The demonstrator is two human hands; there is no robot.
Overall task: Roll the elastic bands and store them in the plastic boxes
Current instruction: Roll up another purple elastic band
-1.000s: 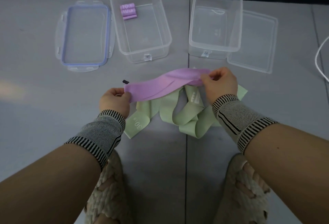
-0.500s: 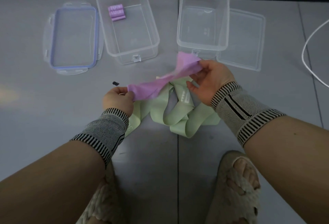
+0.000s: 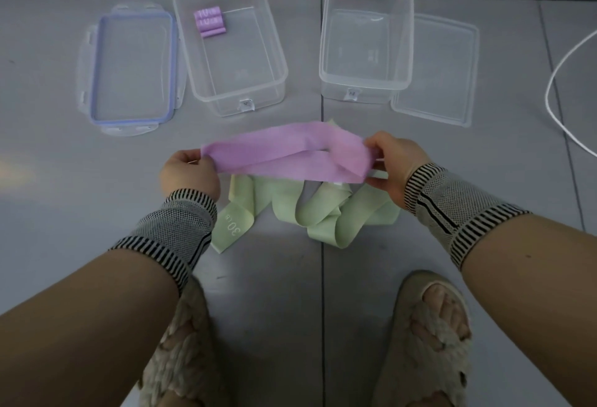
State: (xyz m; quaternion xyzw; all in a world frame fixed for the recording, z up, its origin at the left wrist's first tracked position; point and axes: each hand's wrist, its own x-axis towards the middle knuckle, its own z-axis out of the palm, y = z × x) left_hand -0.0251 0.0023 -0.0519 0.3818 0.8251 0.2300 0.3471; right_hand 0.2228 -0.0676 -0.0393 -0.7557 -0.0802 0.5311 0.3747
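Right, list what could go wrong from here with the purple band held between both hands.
1. The flat purple elastic band is pinched only at its ends by the left hand and right hand; either end might slip free.
2. It shows a twist near the right hand, so it may roll unevenly.
3. The loose pale green elastic bands lie tangled directly beneath and could get caught up.

clear glossy plastic boxes (image 3: 229, 41), seemingly matt bands (image 3: 287, 154)
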